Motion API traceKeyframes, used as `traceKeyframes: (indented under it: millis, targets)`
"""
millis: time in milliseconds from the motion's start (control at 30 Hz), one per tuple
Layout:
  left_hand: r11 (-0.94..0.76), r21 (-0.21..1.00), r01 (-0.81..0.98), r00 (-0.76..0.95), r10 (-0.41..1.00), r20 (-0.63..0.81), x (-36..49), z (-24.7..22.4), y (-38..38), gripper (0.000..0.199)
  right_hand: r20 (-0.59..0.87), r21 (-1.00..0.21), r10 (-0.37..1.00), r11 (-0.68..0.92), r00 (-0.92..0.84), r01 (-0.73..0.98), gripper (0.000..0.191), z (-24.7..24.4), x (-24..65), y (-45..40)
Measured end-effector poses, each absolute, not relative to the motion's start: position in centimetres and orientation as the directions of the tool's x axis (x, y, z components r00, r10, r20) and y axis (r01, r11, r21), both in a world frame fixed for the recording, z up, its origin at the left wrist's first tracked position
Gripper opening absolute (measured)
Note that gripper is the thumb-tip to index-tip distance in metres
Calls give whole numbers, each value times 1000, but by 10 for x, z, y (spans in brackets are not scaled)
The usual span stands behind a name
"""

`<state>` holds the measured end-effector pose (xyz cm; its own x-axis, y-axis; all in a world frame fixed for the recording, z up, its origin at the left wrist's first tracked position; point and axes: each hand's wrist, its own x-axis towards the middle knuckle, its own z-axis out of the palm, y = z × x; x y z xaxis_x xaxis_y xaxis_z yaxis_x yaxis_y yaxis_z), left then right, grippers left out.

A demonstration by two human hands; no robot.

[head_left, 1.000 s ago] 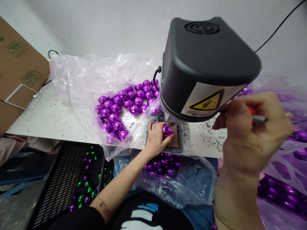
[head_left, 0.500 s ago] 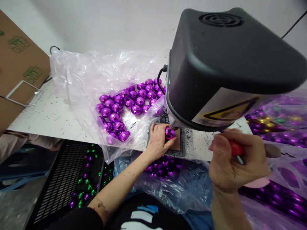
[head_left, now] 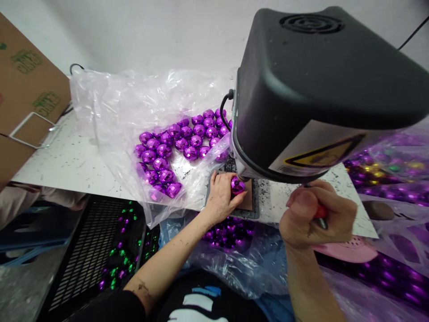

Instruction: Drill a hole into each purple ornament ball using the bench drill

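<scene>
My left hand [head_left: 221,197] pinches a shiny purple faceted bead [head_left: 237,184] between thumb and fingers. The bead sits over a brown pad [head_left: 248,202] on the base of a black bench press [head_left: 308,89], right by the tool under its head. My right hand [head_left: 317,217] is wrapped around a red-handled lever [head_left: 321,212] at the right of the press; a metal end pokes out of the fist. Behind my left hand, several more purple beads [head_left: 164,151] lie in a clear plastic bag [head_left: 110,107] on the white table [head_left: 80,154].
A cardboard box [head_left: 30,89] stands at the left. Below the table edge is a black crate [head_left: 80,250] with green and purple beads. Smaller purple beads [head_left: 231,235] rest in plastic over my lap. To the right are a pink perforated piece [head_left: 348,248] and bagged beads [head_left: 392,277].
My right hand has moved left and slightly down with the red lever, uncovering more of the pink piece. My left hand and the bead stay nearly in place.
</scene>
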<state>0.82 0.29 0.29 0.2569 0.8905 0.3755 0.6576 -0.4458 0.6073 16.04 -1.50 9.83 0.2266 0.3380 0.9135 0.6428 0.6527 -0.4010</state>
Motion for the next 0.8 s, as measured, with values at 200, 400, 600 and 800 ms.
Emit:
traceKeyframes:
  millis: [200,400,600,800]
  targets:
    - [-433,625,650,254,899,358,8,6,4,39,905,-424,328,651,270,629,19,90,162,-15]
    - [-422,624,658,247,903,351,9,6,4,37,889,-454,372,628,268,633,19,63,164,-16]
    - [-444,614,653,253,891,376,10,2,5,35,912,-409,329,666,247,624,16,94,167,-13]
    - [-469,644,604,263,880,394,3,5,-3,41,863,-494,369,470,346,731,37,157,172,1]
